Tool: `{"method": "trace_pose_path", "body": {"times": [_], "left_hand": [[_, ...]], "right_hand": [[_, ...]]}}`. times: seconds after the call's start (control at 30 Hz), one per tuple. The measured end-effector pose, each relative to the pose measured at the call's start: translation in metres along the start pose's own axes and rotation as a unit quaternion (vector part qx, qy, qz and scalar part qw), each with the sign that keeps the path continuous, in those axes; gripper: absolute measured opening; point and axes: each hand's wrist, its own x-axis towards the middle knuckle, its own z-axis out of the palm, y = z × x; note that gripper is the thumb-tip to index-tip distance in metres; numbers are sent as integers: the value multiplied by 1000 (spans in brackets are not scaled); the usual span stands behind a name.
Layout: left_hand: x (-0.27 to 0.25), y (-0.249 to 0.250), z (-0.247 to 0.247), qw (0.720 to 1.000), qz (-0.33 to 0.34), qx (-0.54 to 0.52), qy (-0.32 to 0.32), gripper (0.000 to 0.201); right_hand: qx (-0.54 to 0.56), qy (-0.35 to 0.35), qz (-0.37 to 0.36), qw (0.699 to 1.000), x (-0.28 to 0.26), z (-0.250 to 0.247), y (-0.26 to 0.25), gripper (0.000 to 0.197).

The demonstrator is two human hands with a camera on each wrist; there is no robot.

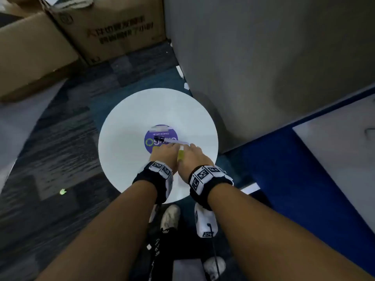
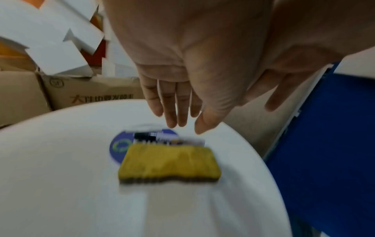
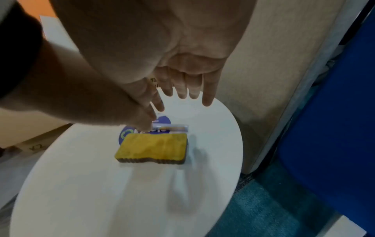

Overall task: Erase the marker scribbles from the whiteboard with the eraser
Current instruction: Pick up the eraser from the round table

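both hands hover over the yellow eraser on the round white counter

the yellow eraser [image 2: 169, 163] lies flat on the round white counter [image 1: 125, 118], below and just nearer the wrists than the fingertips of both hands, its long axis running left to right across them; the left hand [image 1: 164, 154] and right hand [image 1: 191, 157] sit side by side above it, about equally near, each with fingers straight and relaxed, grasping nothing; the eraser is a soft, fuzzy-topped block with a darker ribbed base and rounded corners; just beyond it a marker [image 1: 169, 140] with a black cap lies parallel, across a purple round sticker [image 1: 151, 148]; the counter looks smooth and glossy; no scribbles or separate whiteboard can be made out; cardboard boxes [image 1: 109, 27] stand beyond.
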Motion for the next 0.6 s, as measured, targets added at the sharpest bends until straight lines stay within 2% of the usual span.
{"method": "trace_pose_path", "body": {"times": [0.13, 0.17, 0.23, 0.33, 0.4, 0.6], "left_hand": [[3, -9, 41, 997, -7, 73, 10, 67], [6, -11, 47, 995, 0, 88, 37, 68], [19, -11, 53, 993, -2, 108, 56, 57], [28, 1, 31, 989, 7, 132, 60, 48], [26, 13, 15, 991, 12, 136, -1, 47], [3, 65, -46, 997, 27, 4, 78, 63]], "right_hand": [[-31, -32, 29, 999, 3, 8, 26, 51], [-37, -40, 37, 998, 2, 7, 33, 52], [-41, -41, 51, 997, 0, 3, 48, 52], [-39, -32, 62, 997, -5, -8, 64, 50], [-35, -15, 64, 997, -8, -17, 70, 44], [21, 57, 84, 995, -31, -68, 67, 25]]}}
